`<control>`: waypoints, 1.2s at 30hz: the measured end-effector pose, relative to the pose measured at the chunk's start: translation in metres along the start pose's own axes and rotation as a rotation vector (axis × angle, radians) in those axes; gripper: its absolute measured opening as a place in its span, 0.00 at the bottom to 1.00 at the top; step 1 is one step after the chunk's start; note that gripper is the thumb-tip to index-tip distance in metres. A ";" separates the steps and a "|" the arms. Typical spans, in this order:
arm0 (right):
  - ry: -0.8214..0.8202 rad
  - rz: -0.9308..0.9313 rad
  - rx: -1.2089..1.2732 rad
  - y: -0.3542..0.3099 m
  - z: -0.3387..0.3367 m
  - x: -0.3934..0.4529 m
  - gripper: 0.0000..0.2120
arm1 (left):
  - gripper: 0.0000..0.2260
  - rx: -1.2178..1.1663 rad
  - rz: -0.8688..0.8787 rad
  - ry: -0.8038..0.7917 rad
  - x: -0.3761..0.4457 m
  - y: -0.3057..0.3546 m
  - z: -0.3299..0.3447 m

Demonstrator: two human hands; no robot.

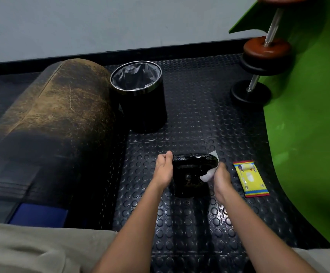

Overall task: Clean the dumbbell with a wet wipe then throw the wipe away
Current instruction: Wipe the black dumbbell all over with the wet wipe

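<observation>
Beige cloth (32, 247) covers the person's knees at the near edge, and two bare forearms reach out from there over a black rubber floor mat (189, 223) studded with raised discs. Between the hands stands the dumbbell (191, 174), black and glossy, set on end so that its upper plate faces up and the lower part sits in shadow beneath. The left hand (163, 170) is curled against the plate's left rim, thumb up at the edge, steadying it. The right hand (220, 179) is closed around a white wet wipe (209, 174), pressing it to the plate's right side; one corner of the wipe pokes up past the far rim.

Just right of the right hand, a yellow packet of wipes (250, 178) with red ends lies flat on the mat, not touching the hand. Right again, a bright green mat (307, 134) curves up along that side.

Left of the left hand lies a big worn punching bag (61, 115), brown and black leather, on its side, with a blue patch near its close end.

Beyond the hands, well apart from the dumbbell, a black round bin (144, 107) with a metal rim and a grey liner stands upright, touching or nearly touching the bag's far end. Far right of it, another dumbbell (262, 64) with black and reddish-brown plates on a chrome bar leans up against the green mat. A pale wall (101, 22) with a dark skirting closes off the back.
</observation>
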State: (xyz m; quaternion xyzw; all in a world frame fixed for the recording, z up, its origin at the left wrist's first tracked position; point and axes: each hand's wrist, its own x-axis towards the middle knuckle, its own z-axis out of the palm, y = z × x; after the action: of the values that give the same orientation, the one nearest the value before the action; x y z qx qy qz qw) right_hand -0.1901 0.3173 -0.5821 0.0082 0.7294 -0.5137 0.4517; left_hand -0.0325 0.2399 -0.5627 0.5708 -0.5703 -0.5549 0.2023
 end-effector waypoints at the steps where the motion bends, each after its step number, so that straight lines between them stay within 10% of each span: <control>1: 0.016 -0.012 0.015 -0.002 0.004 -0.003 0.21 | 0.20 0.000 0.001 0.001 0.000 0.001 0.000; 12: 0.140 -1.062 -0.620 -0.010 0.029 -0.024 0.18 | 0.19 -0.018 0.015 0.046 0.004 -0.001 0.003; 23: -0.029 -0.157 -0.097 -0.035 0.002 -0.015 0.14 | 0.19 -0.010 0.015 0.008 0.000 0.000 0.000; 36: 0.149 -1.027 -0.638 -0.010 0.014 -0.029 0.19 | 0.17 -0.026 0.025 0.042 0.004 -0.002 0.003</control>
State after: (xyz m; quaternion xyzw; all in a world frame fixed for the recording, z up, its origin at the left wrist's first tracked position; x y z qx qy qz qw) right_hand -0.1685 0.3150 -0.5557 -0.4446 0.7876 -0.4201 0.0743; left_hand -0.0353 0.2383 -0.5669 0.5726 -0.5658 -0.5475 0.2286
